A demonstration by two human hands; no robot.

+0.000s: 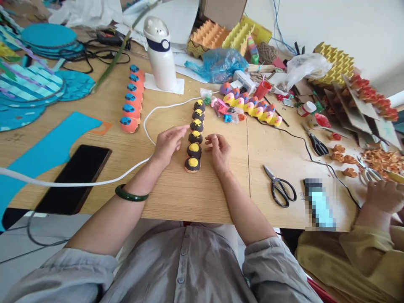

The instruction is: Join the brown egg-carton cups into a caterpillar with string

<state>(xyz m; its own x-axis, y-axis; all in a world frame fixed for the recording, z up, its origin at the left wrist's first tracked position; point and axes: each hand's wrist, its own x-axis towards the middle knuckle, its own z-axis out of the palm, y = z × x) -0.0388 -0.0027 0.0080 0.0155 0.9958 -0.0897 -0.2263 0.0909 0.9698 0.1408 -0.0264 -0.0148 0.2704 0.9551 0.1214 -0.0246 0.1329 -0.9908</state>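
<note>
A strip of egg-carton cups, painted black with yellow tops, lies lengthwise on the table before me. My left hand is at its left side, fingers stretched out and the index tip close to the middle cups; I cannot tell if it touches them. On the opposite side, my right hand rests with loosely bent fingers apart, a small gap from the strip. Neither hand holds anything. Farther left stands an orange strip of cups with blue tops. Yellow-and-pink cups sit beyond my right hand, beside purple-and-orange ones.
A white cable crosses on the left over a dark tablet. A white bottle stands behind. Black-handled scissors and a blurred phone lie right. A co-worker's hand is at far right, near orange scraps.
</note>
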